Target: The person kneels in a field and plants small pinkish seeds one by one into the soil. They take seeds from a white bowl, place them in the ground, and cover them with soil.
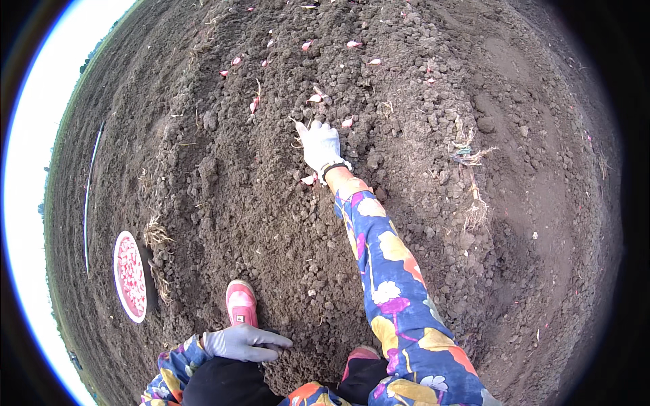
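Note:
My right hand (321, 144), in a pale knitted glove, reaches forward to the loose soil (284, 243). Its fingertips point down at the ground, and what lies under them is hidden. A bit of dry stalk (296, 144) shows beside the thumb. Just right of the fingers lies a pinkish garlic clove (347, 123); another clove (315, 98) sits a little beyond them, and a third clove (308, 179) is near the wrist. My left hand (246, 343), gloved in grey, rests on my dark-trousered knee, holding nothing, its fingers partly spread.
A white-rimmed basin (130, 276) full of pink cloves stands at the left. Several more cloves (354, 44) are scattered ahead. Dry rooted stalks (476, 210) lie at the right, a dry tuft (155, 232) near the basin. A thin pale hose or rod (91, 193) stretches along the far left.

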`<state>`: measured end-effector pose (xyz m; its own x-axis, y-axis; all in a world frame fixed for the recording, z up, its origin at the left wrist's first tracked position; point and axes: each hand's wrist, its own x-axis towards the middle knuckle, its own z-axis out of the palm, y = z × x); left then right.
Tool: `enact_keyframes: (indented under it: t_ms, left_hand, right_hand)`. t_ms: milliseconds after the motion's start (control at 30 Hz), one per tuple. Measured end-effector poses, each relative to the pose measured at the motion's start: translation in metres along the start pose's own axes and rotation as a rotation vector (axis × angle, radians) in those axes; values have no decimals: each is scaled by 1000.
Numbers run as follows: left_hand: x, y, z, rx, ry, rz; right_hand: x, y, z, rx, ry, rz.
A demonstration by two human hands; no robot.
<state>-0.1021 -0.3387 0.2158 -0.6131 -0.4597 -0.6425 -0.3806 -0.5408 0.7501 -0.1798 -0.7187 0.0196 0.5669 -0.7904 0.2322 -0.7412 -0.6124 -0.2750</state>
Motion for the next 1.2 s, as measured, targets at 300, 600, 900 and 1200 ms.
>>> enact_keyframes:
  t_ms: [300,600,900,1200]
  left_hand:
    - [11,-44,-50,-211,368,-123]
    - [72,-51,-138,417,849,175]
    - [114,-59,-259,1008,1217,447]
    - [138,-109,-285,897,1140,487]
  right_hand:
    - [17,69,-127,-38,618,83]
    - [-7,250,-185,-334,-148,662]
    - [-7,136,-159,-349,138,-113]
    - [-71,53,-113,-158,-322,-101]
